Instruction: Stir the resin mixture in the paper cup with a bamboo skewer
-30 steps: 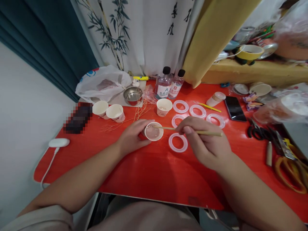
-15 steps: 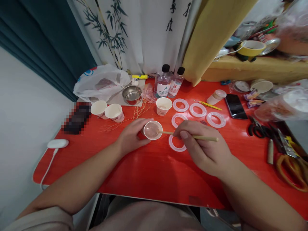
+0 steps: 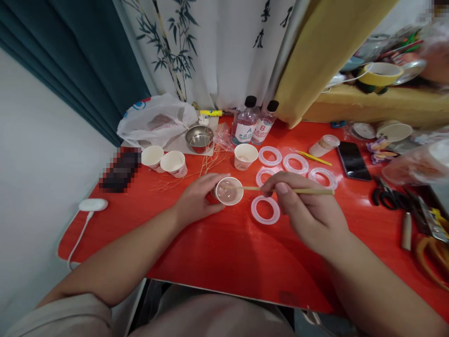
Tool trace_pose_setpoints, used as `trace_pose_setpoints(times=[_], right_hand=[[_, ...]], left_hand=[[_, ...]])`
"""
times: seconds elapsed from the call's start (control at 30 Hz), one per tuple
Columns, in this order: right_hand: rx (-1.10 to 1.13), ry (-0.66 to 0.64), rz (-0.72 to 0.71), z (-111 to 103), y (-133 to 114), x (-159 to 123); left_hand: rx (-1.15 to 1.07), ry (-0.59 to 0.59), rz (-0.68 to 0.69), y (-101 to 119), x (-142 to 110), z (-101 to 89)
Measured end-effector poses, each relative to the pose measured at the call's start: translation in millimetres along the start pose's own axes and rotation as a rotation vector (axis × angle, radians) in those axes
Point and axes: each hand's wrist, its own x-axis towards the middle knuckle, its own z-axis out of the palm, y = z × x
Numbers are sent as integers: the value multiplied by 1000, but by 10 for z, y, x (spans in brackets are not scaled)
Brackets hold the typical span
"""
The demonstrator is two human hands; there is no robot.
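1. Centrally, a paper cup (image 3: pixel 229 191) of clear, bubbly liquid sits low over the red surface (image 3: pixel 224 262), the thumb and fingers of the left hand (image 3: pixel 196 200) curved partly open around its side.
2. The right hand (image 3: pixel 308 210) is closed in a pinch on a thin wooden stick (image 3: pixel 315 191), whose far end reaches the cup's rim.
3. Five pink ring molds (image 3: pixel 265 220) lie near and partly behind the right hand.
4. Just beyond the held cup stands a third white cup (image 3: pixel 245 157); two more white cups (image 3: pixel 174 164) stand to the left.
5. Farther back are two labelled bottles (image 3: pixel 244 131) and a metal bowl (image 3: pixel 199 141).
6. Rightward lie yellow tweezers (image 3: pixel 314 157), a phone (image 3: pixel 354 161) and black-handled scissors (image 3: pixel 387 199).
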Motion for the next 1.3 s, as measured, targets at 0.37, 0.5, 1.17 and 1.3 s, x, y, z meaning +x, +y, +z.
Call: trace_pose_setpoints(times=[0.37, 0.5, 1.17, 1.3], right_hand=[[-15, 1, -20, -50, 31, 22], [-34, -38, -75, -67, -3, 12], [-1, -20, -48, 79, -14, -29], [5, -24, -49, 87, -12, -43]], left_hand=[[-17, -6, -13, -7, 6, -14], [-7, 2, 2, -5, 6, -17], [6, -2, -7, 15, -2, 0], [20, 8, -3, 0, -11, 8]])
